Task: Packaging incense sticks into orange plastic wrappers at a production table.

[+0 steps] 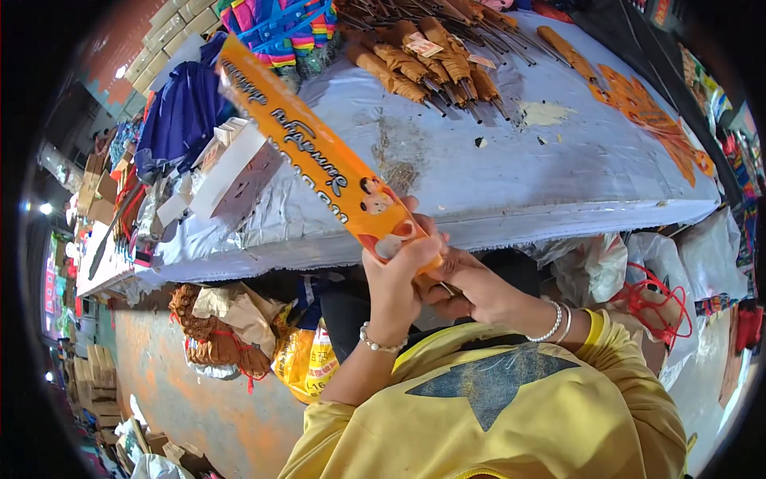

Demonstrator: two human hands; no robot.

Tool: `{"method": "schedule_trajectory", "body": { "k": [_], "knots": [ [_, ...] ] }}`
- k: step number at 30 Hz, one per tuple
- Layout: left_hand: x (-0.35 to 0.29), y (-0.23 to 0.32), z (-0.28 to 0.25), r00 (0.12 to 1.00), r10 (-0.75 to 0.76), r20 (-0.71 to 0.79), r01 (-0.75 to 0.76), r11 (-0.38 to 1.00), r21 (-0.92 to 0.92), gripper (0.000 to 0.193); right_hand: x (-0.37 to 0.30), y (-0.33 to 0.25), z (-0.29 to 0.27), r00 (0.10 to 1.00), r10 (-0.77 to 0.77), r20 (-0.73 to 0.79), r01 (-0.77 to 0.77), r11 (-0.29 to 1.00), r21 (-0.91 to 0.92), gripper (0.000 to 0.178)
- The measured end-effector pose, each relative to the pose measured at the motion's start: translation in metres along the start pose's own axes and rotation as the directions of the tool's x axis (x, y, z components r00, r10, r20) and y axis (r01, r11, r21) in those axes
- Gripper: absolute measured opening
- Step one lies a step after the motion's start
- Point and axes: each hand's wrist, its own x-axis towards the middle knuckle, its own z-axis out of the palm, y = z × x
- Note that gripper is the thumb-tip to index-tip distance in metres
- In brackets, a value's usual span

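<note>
My left hand (pixel 399 275) grips the near end of a long, flat orange packet (pixel 311 144) with dark lettering and a small cartoon picture. The packet slants up and away to the left over the table. My right hand (pixel 471 287) is closed just beneath the packet's near end, fingers pinched on thin sticks that poke out there. Both wrists wear bead bracelets. My sleeves and chest are yellow.
A table covered in pale blue plastic sheet (pixel 558 176) lies ahead. Bundles of brown-wrapped sticks (pixel 423 56) lie at its far side, more orange packets (pixel 646 112) at right, white boxes (pixel 231 172) at left. Bags and bundles (pixel 231 327) sit under the table.
</note>
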Motion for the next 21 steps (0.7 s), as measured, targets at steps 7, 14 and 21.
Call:
{"method": "schedule_trajectory", "body": {
  "k": [7, 14, 21],
  "knots": [
    [0.038, 0.041, -0.026, 0.968, 0.245, -0.05, -0.25, 0.944, -0.216, 0.057, 0.007, -0.003, -0.01, 0.788, -0.532, 0.31, 0.56, 0.41, -0.72, 0.034],
    [0.054, 0.07, -0.087, 0.866, 0.349, -0.359, -0.398, 0.914, -0.071, 0.021, -0.025, -0.022, 0.003, 0.544, -0.759, 0.359, 0.405, -0.137, -0.904, 0.035],
    [0.049, 0.033, -0.023, 0.855, 0.18, -0.486, -0.274, 0.953, -0.13, 0.014, 0.004, -0.027, 0.003, 0.461, -0.767, 0.447, 0.34, -0.313, -0.887, 0.036]
  ]
}}
